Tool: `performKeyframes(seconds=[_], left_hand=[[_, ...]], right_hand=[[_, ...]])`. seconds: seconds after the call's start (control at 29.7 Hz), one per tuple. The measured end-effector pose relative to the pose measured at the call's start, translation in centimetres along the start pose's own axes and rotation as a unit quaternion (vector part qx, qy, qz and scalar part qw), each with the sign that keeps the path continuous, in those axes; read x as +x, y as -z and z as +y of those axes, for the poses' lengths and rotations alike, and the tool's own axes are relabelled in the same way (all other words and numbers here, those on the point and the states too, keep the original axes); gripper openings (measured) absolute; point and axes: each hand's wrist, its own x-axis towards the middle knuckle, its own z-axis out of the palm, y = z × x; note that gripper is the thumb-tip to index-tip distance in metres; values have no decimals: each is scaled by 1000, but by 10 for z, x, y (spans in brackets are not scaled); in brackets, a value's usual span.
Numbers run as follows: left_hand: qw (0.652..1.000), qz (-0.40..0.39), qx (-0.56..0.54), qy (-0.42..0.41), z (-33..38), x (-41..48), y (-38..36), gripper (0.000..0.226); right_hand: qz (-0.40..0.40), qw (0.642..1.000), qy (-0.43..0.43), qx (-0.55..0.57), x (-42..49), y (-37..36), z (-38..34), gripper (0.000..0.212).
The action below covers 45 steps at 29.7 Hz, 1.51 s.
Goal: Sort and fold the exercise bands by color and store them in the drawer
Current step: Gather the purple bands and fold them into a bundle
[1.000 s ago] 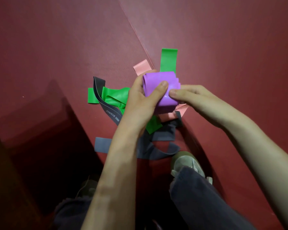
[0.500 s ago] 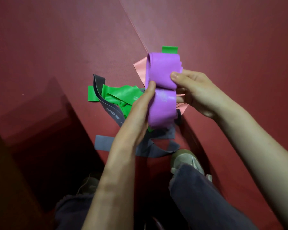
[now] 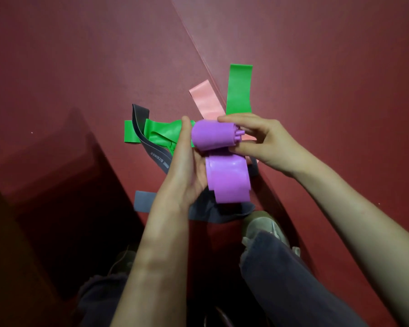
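A purple exercise band [image 3: 224, 161] is partly rolled above the floor between my hands, its rolled end up and a loose loop hanging below. My right hand [image 3: 260, 142] pinches the rolled end between thumb and fingers. My left hand [image 3: 187, 161] lies flat against the band's left side with its fingers straight. Beneath them a heap of bands lies on the floor: a green band [image 3: 239, 88] pointing away, another green band [image 3: 161, 134] at the left, a pink band [image 3: 206, 97], a dark grey band [image 3: 151, 152] with white lettering, and a blue-grey band [image 3: 144, 200]. No drawer is in view.
The floor [image 3: 80, 55] is dark red, with a seam line [image 3: 194, 48] running diagonally from the top toward the heap. My shoe [image 3: 262, 226] and trouser leg [image 3: 288, 279] are just below the bands. A dark shadow covers the lower left.
The purple band stood stretched upright half a second ago. Its top is now rolled down into a bundle in my right hand, and my left hand has flattened against its side.
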Motion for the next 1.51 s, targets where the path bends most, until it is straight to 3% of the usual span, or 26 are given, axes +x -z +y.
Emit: performKeyframes(seconds=[0.13, 0.27, 0.37, 0.47, 0.57, 0.64, 0.67, 0.77, 0.87, 1.04, 1.14, 1.24, 1.38, 1.41, 1.51], left_hand=[[999, -37, 15, 7, 2, -5, -1, 63], [998, -33, 58, -2, 5, -9, -8, 30], [998, -29, 47, -13, 5, -10, -12, 22], [998, -1, 61, -34, 5, -7, -13, 11], [993, 30, 93, -66, 6, -4, -12, 12], [990, 29, 96, -101, 4, -2, -13, 28], [987, 25, 101, -120, 3, -5, -16, 25], [983, 56, 92, -151, -1, -13, -24, 35], [978, 87, 113, -154, -5, -31, -21, 49], [981, 114, 97, -122, 5, -63, -19, 77], [968, 153, 97, -171, 16, -87, -31, 42], [965, 136, 63, -215, 27, -122, -44, 26], [947, 126, 58, -290, 55, -178, -77, 22], [930, 115, 46, -345, 68, -246, -85, 21], [911, 151, 37, -383, 76, -296, -95, 32]], right_hand=[[3, 1000, -11, 18, -1, 3, 3, 71], [12, 995, -36, 89, -5, 4, -2, 73], [7, 989, -66, 132, -6, 2, -5, 71], [24, 963, -83, 254, -4, 5, -6, 74], [42, 929, -109, 351, -7, 9, -8, 52], [5, 943, -139, 301, -9, 3, -11, 42], [-16, 949, -149, 277, -9, -3, -13, 44], [-7, 944, -176, 279, -9, -18, -21, 67], [-5, 936, -184, 300, -12, -34, -36, 59], [-47, 955, -187, 223, -21, -48, -66, 64], [-58, 964, -178, 187, -28, -42, -90, 62], [-63, 971, -153, 174, -41, -37, -133, 62], [-24, 972, -122, 197, -60, -32, -191, 68], [-34, 985, -84, 149, -90, -49, -250, 62], [-95, 982, -74, 142, -110, -75, -289, 51]])
